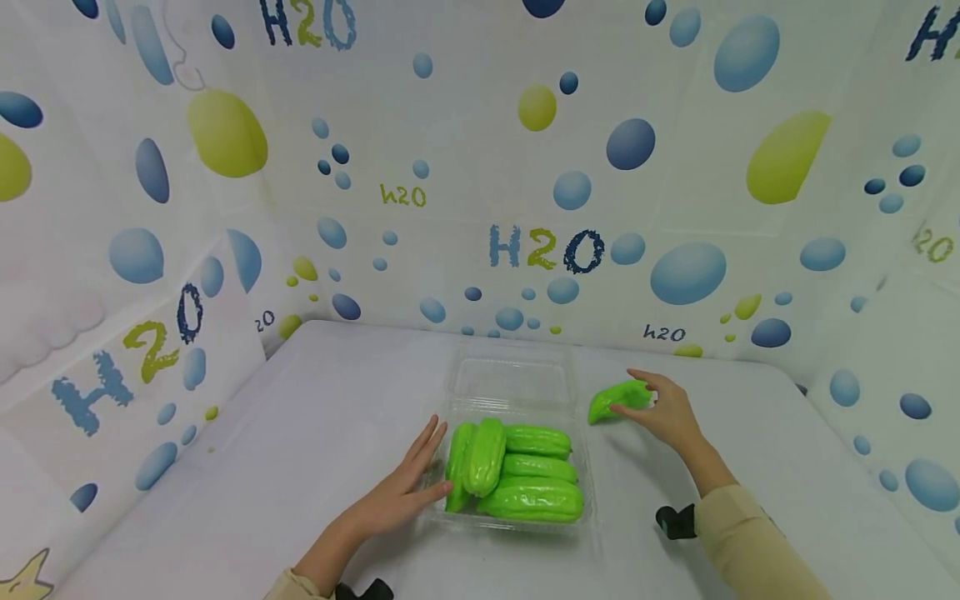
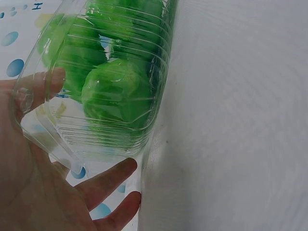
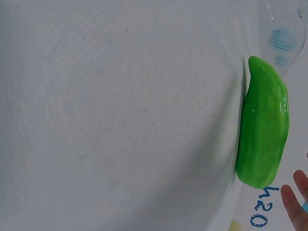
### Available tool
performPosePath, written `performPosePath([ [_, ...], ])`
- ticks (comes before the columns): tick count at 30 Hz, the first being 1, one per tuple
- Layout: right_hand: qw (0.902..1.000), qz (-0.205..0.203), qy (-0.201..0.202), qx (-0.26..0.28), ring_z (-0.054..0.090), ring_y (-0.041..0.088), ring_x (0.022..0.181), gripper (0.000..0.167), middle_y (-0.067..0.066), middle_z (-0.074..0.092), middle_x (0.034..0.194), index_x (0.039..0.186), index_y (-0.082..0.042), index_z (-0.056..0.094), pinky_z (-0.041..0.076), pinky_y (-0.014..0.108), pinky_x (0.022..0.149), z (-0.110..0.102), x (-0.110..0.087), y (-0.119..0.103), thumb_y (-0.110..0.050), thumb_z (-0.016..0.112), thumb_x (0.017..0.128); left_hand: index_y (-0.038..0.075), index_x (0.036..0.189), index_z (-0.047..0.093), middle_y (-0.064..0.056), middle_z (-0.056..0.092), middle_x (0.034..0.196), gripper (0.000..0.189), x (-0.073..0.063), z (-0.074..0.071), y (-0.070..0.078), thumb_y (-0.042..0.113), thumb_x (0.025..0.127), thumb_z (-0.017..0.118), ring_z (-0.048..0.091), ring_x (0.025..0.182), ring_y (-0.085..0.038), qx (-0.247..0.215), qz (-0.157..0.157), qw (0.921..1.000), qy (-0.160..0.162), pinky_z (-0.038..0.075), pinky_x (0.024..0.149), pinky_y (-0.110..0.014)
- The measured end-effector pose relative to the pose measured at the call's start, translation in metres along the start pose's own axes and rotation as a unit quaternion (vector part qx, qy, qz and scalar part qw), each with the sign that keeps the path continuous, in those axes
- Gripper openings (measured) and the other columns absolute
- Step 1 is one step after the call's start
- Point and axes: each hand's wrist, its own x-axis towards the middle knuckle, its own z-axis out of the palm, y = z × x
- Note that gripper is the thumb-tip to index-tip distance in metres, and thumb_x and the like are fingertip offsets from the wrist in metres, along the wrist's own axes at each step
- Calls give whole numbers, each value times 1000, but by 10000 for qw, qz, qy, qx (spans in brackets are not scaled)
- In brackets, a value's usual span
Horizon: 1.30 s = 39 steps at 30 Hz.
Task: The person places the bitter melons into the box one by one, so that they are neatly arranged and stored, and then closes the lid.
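Observation:
A clear plastic clamshell box (image 1: 517,523) stands on the table, its lid folded back, holding several glossy green cucumber-like vegetables (image 1: 536,500). My left hand (image 1: 393,492) rests at the box's left side, the thumb over the rim and the other fingers straight along the outside. In the left wrist view, that hand (image 2: 62,187) is beside the box's corner (image 2: 115,144). To the right of the box lies a single tapered green vegetable (image 1: 611,402). My right hand (image 1: 667,410) is at its right end, thumb and forefinger spread around it; the right wrist view shows other fingertips (image 3: 291,197) apart from that vegetable (image 3: 263,127).
The raised lid (image 1: 512,379) lies behind the box, towards the back wall (image 1: 450,275) printed with bubbles and lettering. A white cloth (image 1: 300,467) covers the table. Dark wrist mounts (image 1: 677,522) show near both sleeves.

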Motion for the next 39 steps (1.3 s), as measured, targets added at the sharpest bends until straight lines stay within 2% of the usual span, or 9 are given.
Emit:
performPosePath([
  [4,9999,0,-103,-4,51,42,103,67,24,52,125,124,1,54,43,55,80,2,0,4,-29,80,70,20,148,1,-7,-10,152,77,0,0,-1,36,92,52,-4,138,-30,-5,19,10000,-16,14,101,-63],
  [7,9997,4,-241,-23,48,42,108,68,24,51,126,125,1,53,40,56,86,2,2,8,-30,79,71,20,148,1,-7,-10,152,77,0,0,-1,36,92,52,-4,137,-30,-6,25,10000,-20,14,101,-63],
  [12,9992,-264,-262,-135,44,43,115,69,26,52,123,122,4,54,32,55,96,3,7,14,-30,80,69,21,148,0,-6,-11,152,77,0,0,-1,36,92,51,-4,137,-30,-1,12,10000,-32,13,101,-63],
  [18,9987,-403,-216,-217,44,45,113,72,27,53,120,121,5,55,31,57,95,6,10,20,-36,80,67,20,148,0,-7,-10,152,77,0,0,-2,36,92,52,-4,137,-30,56,49,10000,-3,14,101,-63],
  [23,9989,-317,-218,-274,44,47,110,74,27,54,118,118,5,57,31,58,94,8,11,22,-39,81,64,20,148,0,-7,-10,152,77,-1,0,-3,36,92,51,-4,137,-30,54,30,10000,-8,13,101,-63],
  [34,9970,-142,-513,-570,39,45,118,77,28,49,125,121,4,55,27,57,99,13,16,34,-39,82,63,19,148,1,-6,-11,152,77,0,0,-1,35,93,51,-4,137,-30,12,51,10000,-30,14,101,-62],
  [39,9956,141,-781,-501,33,47,122,84,31,40,132,126,5,51,26,57,99,15,16,35,-40,82,62,20,148,0,-5,-11,152,77,0,0,-1,36,93,51,-4,138,-29,15,25,10000,-26,14,101,-62],
])
